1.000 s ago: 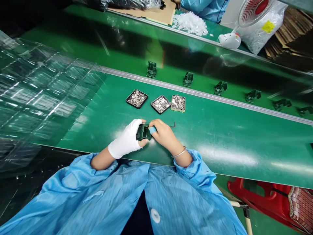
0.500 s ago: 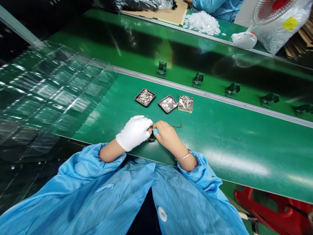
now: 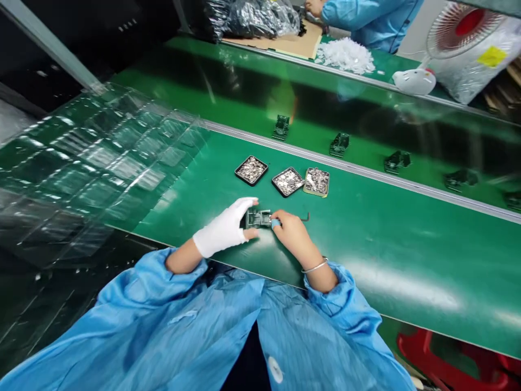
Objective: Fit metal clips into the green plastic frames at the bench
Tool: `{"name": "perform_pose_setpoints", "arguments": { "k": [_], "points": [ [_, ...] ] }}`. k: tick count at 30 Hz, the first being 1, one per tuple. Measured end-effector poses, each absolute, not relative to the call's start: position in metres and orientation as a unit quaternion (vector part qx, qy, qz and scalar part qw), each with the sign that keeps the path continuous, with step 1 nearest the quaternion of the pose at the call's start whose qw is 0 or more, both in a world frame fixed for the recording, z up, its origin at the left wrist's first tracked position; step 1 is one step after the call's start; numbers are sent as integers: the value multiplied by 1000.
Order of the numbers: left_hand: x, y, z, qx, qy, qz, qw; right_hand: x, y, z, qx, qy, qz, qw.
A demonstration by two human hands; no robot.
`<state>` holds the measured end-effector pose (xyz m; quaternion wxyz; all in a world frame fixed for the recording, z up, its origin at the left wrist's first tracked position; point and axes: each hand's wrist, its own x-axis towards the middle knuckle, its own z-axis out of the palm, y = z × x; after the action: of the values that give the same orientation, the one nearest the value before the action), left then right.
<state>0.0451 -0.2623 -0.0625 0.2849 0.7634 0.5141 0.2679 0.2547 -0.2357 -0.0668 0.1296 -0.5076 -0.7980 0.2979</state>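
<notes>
A small dark green plastic part (image 3: 259,218) with an open, frame-like shape lies on the green bench between my hands. My left hand (image 3: 222,231), in a white glove with bare fingertips, curves around its left end. The thumb and fingers there are spread wide. At the part's right end, the fingers of my right hand (image 3: 291,231) are pinched together. A blue cover sits on one of its digits. Whether that pinch grips the part or something small is hidden. Beyond the right hand, the bent end of a thin L-shaped hex key (image 3: 306,218) shows.
Ahead lie a left tray (image 3: 236,172), a middle tray (image 3: 279,190) and a right tray (image 3: 316,193), full of small metal pieces. Past a metal rail (image 3: 303,150), several similar green parts (image 3: 339,144) stand in a row. Clear blister trays (image 3: 101,146) cover the left side. Another person's sleeve (image 3: 358,13) shows behind.
My hands have moved apart, uncovering the green part. The left hand has opened around it, and the right hand has shifted right. The view has tilted slightly.
</notes>
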Motion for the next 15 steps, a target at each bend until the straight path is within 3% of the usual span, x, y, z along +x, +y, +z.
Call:
{"name": "perform_pose_setpoints", "arguments": {
  "k": [7, 15],
  "points": [
    [50, -279, -82, 747, 571, 241, 240, 273, -225, -69, -512, -836, 187, 61],
    [41, -279, -86, 731, 576, 228, 286, 270, -226, -82, -395, -852, 312, 145]
  ]
}}
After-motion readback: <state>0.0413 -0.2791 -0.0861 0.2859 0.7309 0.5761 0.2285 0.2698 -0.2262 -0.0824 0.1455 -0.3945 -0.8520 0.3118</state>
